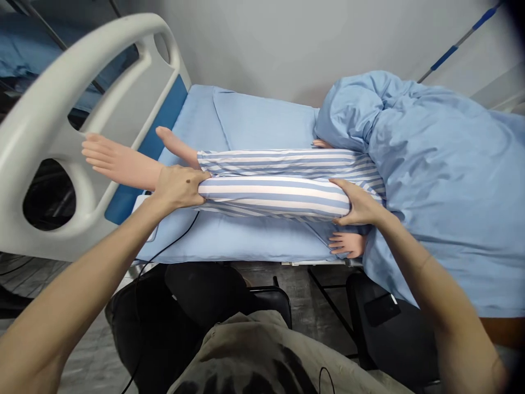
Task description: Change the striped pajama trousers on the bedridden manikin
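A manikin in blue-and-white striped trousers lies on the bed. My left hand wraps round its near leg just above the ankle, at the trouser cuff. The same leg is held near the knee by my right hand, fingers and thumb spread around the striped cloth. The near bare foot points left, raised off the sheet. Behind it are the far foot and far leg. A manikin hand rests below my right wrist; another peeks out beyond the legs.
A bunched blue quilt covers the manikin's upper part. The white bed end board rises at left. A black cable crosses the blue sheet beside a white device. A phone lies on a black chair.
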A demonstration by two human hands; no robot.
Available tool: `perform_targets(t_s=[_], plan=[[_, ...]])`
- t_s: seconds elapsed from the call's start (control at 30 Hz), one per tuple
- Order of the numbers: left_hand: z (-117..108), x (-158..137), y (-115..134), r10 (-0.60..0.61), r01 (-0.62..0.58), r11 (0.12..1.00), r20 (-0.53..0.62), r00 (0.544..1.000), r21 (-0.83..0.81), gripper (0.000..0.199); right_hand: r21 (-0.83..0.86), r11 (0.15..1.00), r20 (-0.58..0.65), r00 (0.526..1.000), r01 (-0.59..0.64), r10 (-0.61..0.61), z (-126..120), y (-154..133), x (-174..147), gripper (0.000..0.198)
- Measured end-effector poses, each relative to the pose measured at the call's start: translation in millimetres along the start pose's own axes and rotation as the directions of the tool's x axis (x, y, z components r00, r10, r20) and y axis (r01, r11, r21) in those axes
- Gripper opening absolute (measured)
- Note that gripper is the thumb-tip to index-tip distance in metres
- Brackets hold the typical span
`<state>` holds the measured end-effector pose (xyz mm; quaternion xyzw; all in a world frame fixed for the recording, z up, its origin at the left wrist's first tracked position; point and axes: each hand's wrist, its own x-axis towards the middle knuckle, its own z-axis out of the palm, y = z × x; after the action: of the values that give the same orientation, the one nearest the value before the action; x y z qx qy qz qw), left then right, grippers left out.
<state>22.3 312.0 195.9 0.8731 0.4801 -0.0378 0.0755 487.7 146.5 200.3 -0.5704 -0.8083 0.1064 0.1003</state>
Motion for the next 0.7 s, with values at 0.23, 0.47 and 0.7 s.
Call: perform_targets(t_s=[0.23,0.47,0.7], plan=[[1,-14,-12,0.086,-0.086,0.965,0.012,0.996,0.248,0.032,-0.148,0.989,0.059,0.998,-0.016,0.025,69,-12,28,0.106],[25,-15,-17,0.117,-0.113,0.971,-0.004,0.993,0.210,0.029,-0.202,0.979,0.089,0.995,-0.023,0.042,87,-17,33,0.104],[22,-16,-19,0.092,-0.086,0.973,-0.019,0.996,0.214,0.032,-0.152,0.988,0.092,0.995,-0.017,0.031,65,-22,29,0.105]])
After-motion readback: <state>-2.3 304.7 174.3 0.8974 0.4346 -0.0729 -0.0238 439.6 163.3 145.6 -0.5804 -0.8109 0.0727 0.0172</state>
